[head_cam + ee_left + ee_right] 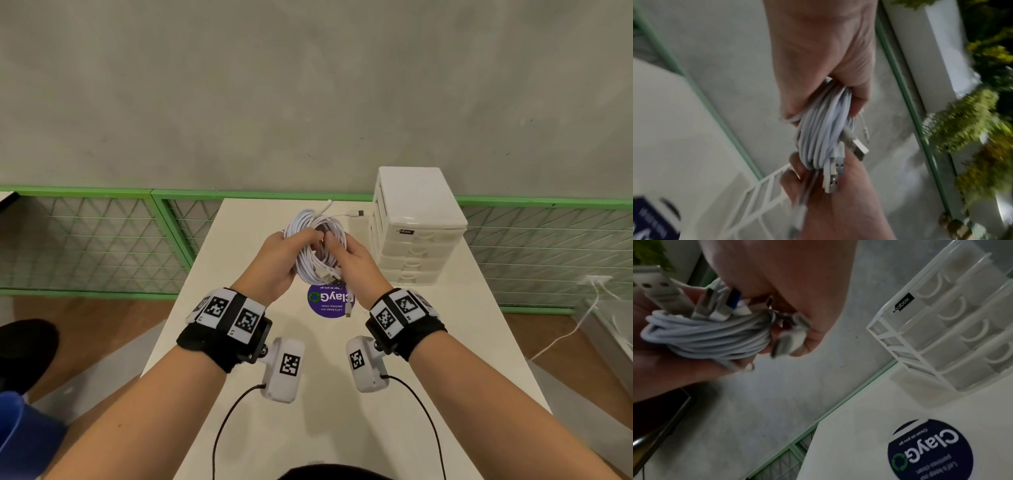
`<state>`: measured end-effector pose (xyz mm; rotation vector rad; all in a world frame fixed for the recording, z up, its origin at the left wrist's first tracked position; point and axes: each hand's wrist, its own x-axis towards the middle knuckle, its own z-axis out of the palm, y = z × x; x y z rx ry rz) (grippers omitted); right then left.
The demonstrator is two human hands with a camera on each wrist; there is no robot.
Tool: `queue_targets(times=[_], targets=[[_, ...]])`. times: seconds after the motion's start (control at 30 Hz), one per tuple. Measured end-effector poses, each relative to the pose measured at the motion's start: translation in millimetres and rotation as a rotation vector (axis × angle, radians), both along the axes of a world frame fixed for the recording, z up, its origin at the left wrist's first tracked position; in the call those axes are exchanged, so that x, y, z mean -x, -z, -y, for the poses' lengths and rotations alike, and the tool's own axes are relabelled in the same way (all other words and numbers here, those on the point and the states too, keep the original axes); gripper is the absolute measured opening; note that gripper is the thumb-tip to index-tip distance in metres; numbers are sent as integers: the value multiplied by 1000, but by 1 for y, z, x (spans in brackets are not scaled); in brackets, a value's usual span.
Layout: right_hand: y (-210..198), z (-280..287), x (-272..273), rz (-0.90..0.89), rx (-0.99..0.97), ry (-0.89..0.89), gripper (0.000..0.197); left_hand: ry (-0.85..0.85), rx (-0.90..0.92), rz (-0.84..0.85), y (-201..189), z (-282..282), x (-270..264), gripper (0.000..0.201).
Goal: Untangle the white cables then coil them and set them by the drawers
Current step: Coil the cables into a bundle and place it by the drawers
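We are holding the coiled white cables (317,246) above the surface (445,342), left hand (279,262) and right hand (354,258) both curled around the bundle. The drawers (416,226) are standing just right and beyond, nearer our right hand; the plugs look loose.

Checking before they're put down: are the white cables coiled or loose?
Coiled: white cables form stacked loops held by left hand and right hand.

— Left wrist view's smeared — the sticker (651,217) below the left hand (818,53) runs off the edge, unreadable.
— And the cable coil (317,246) between both hands — fingers cover it, strand count's anyone's guess.
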<state>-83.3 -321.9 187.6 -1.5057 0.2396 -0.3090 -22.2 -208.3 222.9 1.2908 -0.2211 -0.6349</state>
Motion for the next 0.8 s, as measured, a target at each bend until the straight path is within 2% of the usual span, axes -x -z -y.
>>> queue_targets(times=[0.07,0.13,0.23,0.37,0.43,0.53,0.57,0.63,0.7,0.77,0.8], targets=[[-1,-4,-2,-22,-84,-30,31,32,122,-88,2,-1,1,14],[-4,-6,-2,-51,-187,-47,32,88,192,-134,4,-2,0,14],[-7,-2,0,-66,-277,-107,25,180,205,-169,5,-6,-2,10],[-7,2,4,-60,-252,-121,13,256,162,-161,3,-10,-7,23],[-4,3,4,-78,-180,-82,13,264,32,-85,3,-11,-8,27],[2,7,4,-121,8,16,20,244,-217,57,7,-11,-8,7],[1,8,6,-135,107,39,18,218,-312,121,10,-12,-8,7],[0,8,12,-183,326,28,16,188,-444,227,17,-12,-10,26],[2,5,16,-226,469,-52,20,227,-480,270,19,-12,-11,49],[3,0,20,-247,529,-108,25,358,-526,339,16,-12,-12,50],[2,-2,22,-247,530,-113,27,413,-538,368,15,-12,-13,40]])
